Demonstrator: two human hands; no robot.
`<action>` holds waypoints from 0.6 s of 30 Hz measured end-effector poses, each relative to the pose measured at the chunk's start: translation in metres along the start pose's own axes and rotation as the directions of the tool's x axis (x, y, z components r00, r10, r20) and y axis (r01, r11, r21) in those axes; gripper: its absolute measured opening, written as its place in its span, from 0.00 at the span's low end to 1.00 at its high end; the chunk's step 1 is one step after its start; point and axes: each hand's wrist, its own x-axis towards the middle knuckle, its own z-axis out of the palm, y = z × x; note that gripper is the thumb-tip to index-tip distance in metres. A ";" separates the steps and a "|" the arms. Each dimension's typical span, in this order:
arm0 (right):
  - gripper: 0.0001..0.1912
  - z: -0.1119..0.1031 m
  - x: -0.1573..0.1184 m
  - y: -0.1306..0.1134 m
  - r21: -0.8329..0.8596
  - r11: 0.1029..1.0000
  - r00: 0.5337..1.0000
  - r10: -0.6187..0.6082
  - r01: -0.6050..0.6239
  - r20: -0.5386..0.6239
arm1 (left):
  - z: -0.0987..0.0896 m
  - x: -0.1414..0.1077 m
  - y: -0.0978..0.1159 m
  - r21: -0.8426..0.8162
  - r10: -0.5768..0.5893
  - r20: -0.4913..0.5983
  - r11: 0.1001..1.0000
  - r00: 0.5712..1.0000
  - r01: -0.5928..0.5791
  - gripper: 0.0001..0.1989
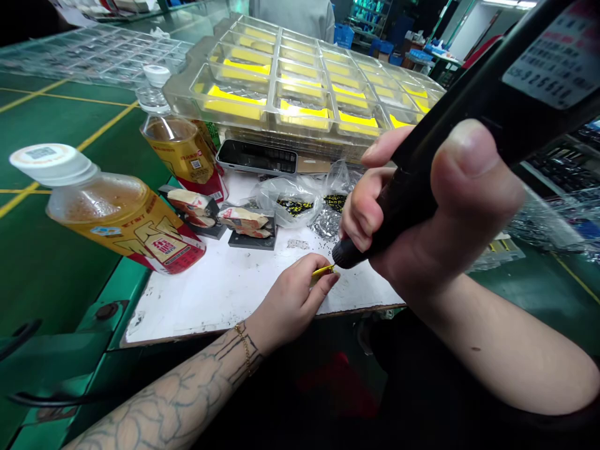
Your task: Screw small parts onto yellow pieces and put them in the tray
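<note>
My left hand [295,290] pinches a small yellow plastic part [321,271] just above the front of the white work board [197,306]. Wrapped in my right hand [435,206] is a black electric screwdriver [422,150], tilted with its nose down to the left. Its tip meets, or nearly meets, the end of the yellow part; exact contact is too small to make out. Close behind lie a pile of tiny screws [327,223] and clear plastic bags [290,200] with black-and-yellow pieces inside.
Two drink bottles [126,212] [180,140] stand at the left. Two dark blocks with taped tops [250,226] sit beside them. A phone [257,156] leans below stacked clear trays [300,94] of yellow parts. A person in grey [293,19] is beyond.
</note>
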 end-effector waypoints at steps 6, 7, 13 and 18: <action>0.18 -0.005 0.006 -0.006 0.027 0.996 0.992 0.081 -0.084 0.101 | 0.000 -0.001 -0.001 -0.013 0.012 0.015 1.000 1.000 -0.012 0.10; 0.20 -0.006 0.008 -0.007 0.039 0.993 0.983 0.104 -0.111 0.153 | 0.000 -0.001 -0.001 -0.017 0.014 0.018 1.000 1.000 -0.013 0.10; 0.22 -0.007 0.009 -0.008 0.043 0.991 0.964 0.112 -0.126 0.241 | -0.001 -0.002 0.001 -0.036 0.028 -0.008 0.999 1.000 -0.028 0.09; 0.26 -0.014 0.016 -0.008 -0.033 0.998 0.993 0.057 -0.054 0.100 | -0.001 -0.002 -0.003 -0.120 -0.037 -0.057 0.992 0.998 0.030 0.09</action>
